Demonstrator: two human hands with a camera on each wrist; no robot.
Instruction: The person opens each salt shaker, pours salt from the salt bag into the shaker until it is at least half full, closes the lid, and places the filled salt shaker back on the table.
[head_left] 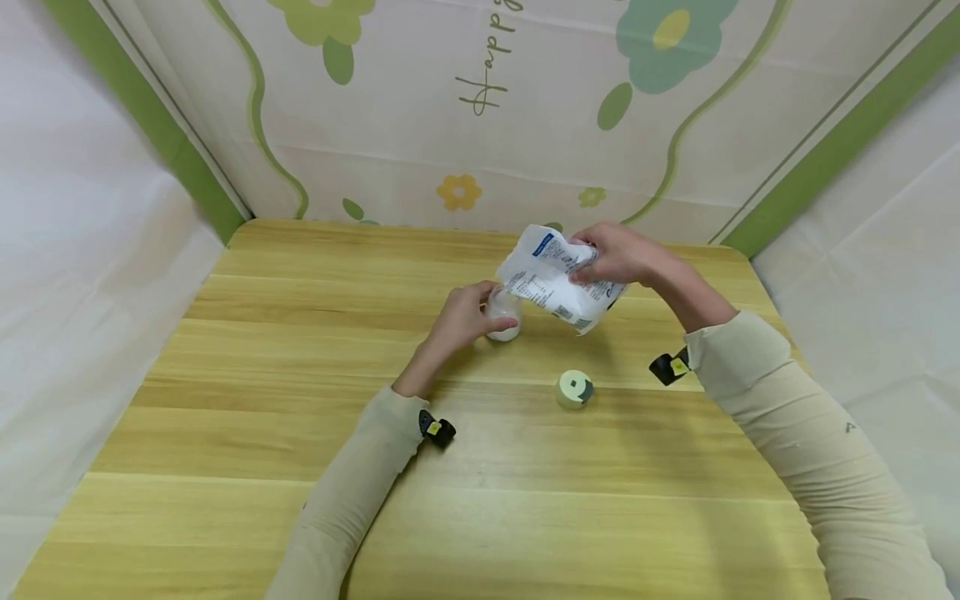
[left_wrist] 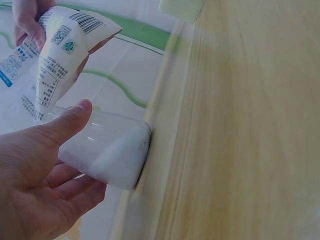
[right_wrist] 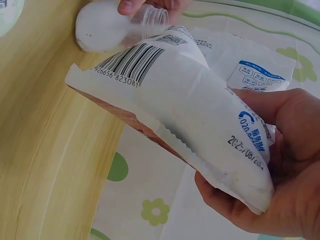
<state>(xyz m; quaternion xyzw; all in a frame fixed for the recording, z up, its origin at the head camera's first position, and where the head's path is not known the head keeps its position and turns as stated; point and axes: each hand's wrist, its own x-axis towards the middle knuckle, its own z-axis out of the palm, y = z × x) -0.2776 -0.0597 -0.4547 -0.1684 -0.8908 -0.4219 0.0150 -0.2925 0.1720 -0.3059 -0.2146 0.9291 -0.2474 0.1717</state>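
My left hand grips a clear jar that stands on the wooden table, thumb on one side and fingers on the other. White powder or grains fill the lower part of the jar; its threaded mouth shows in the right wrist view. Above it, my right hand holds a white printed bag with a barcode and blue lettering. The bag is tilted, one corner right at the jar's mouth. A round pale-green lid with a dark patch on top lies nearer to me, right of the jar.
The wooden table ends at a curtain with flower prints behind the hands. White fabric walls stand on both sides. Small black cameras stick out from both sleeves.
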